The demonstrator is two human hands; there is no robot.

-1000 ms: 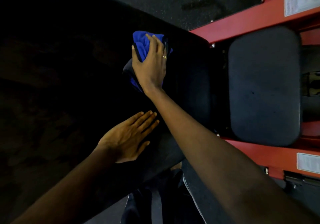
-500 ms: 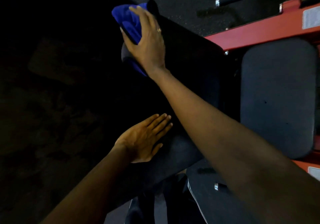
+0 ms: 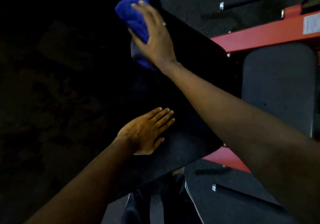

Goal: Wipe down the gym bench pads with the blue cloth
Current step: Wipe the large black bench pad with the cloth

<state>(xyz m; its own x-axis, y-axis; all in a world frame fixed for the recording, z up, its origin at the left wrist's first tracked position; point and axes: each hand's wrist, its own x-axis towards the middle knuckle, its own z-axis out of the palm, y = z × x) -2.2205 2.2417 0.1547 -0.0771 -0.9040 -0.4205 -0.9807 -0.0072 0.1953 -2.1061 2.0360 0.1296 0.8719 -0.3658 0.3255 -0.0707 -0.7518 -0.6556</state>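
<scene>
Right hand (image 3: 152,38) clamped over the bunched blue microfibre cloth (image 3: 133,19), pressing it flat on the long black padded backrest (image 3: 190,78), probably to keep wiping pressure even. Left hand (image 3: 147,133) spread wide and empty, palm down on the same pad, nearer the body, seemingly as a brace. Pad's far edge just beyond the right fingertips (image 3: 138,4); little travel left there. Dark unwiped-looking room leftward of both hands; grey rectangular seat pad (image 3: 280,92) and red steel frame (image 3: 259,37) rightward.

A red steel frame (image 3: 259,38) is seen on the dark speckled floor (image 3: 199,0), with a white label (image 3: 311,24) on it.
</scene>
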